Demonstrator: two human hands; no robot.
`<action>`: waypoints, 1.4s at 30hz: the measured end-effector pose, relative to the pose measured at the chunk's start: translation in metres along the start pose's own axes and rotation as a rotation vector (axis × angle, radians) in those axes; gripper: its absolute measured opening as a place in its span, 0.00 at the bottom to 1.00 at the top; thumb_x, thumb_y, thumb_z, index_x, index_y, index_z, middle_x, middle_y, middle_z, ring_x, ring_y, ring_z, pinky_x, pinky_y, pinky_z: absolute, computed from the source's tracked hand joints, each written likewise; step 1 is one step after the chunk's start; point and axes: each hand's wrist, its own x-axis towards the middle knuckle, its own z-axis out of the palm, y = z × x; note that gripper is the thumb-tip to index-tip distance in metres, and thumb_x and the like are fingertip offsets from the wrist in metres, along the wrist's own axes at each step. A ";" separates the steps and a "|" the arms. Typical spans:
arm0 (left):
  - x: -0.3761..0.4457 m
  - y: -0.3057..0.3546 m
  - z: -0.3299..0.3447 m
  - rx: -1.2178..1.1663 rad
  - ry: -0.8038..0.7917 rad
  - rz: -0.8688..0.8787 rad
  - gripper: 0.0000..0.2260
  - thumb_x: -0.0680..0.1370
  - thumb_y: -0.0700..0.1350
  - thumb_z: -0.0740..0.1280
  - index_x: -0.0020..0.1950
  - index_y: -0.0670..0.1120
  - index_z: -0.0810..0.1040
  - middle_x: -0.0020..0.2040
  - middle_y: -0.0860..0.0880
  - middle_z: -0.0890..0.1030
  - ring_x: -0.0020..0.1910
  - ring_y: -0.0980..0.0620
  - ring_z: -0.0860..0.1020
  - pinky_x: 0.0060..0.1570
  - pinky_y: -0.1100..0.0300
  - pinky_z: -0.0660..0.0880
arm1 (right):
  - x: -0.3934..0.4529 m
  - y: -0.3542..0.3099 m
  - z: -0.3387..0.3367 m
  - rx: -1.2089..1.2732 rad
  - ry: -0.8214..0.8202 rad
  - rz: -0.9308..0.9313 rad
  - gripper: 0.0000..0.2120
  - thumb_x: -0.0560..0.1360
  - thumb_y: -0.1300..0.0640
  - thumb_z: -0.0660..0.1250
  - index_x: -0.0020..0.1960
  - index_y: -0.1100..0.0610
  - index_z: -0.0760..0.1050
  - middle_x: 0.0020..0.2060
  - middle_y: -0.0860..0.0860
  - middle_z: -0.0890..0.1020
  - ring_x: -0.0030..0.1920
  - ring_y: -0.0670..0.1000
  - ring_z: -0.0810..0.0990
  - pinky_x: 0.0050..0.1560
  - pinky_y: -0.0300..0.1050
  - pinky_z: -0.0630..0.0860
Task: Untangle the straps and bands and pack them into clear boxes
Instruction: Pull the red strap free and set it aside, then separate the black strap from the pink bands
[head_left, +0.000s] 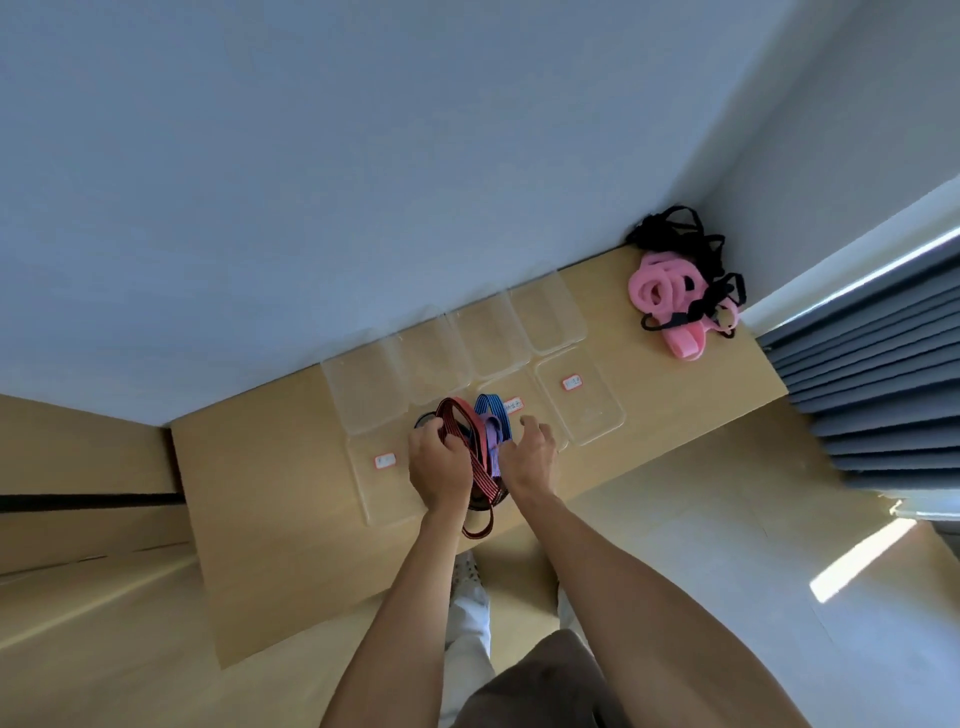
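Pale wall (363, 156), wooden desk (270, 467), grey blinds (883, 374) right. Clear boxes (550, 317) rowed along wall. Left hand (439, 467) grips red strap (475, 467); right hand (530, 457), fingers loosely spread, touches purple band (493, 431). Pink-black tangle (680, 291) far corner.

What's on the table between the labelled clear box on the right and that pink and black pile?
Nothing: the head view shows only bare table between the labelled clear box and the pink and black pile.
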 end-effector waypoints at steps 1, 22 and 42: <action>-0.003 0.013 0.002 0.000 -0.017 0.048 0.11 0.80 0.36 0.60 0.58 0.40 0.80 0.54 0.42 0.79 0.52 0.44 0.77 0.46 0.58 0.69 | 0.001 -0.002 -0.011 0.008 0.009 0.017 0.23 0.76 0.64 0.61 0.71 0.60 0.69 0.67 0.58 0.72 0.63 0.61 0.74 0.57 0.55 0.76; -0.067 0.341 0.174 -0.010 -0.119 0.352 0.08 0.78 0.36 0.63 0.39 0.41 0.77 0.35 0.41 0.75 0.36 0.49 0.70 0.33 0.58 0.63 | 0.162 0.079 -0.333 0.105 0.137 -0.112 0.07 0.71 0.67 0.62 0.47 0.59 0.74 0.46 0.53 0.75 0.45 0.57 0.76 0.38 0.44 0.70; 0.011 0.360 0.312 0.519 -0.504 0.306 0.16 0.83 0.53 0.63 0.45 0.43 0.81 0.42 0.47 0.83 0.38 0.50 0.77 0.33 0.59 0.68 | 0.291 0.102 -0.344 0.107 0.075 0.062 0.16 0.73 0.64 0.67 0.61 0.59 0.78 0.54 0.57 0.82 0.50 0.59 0.80 0.48 0.50 0.78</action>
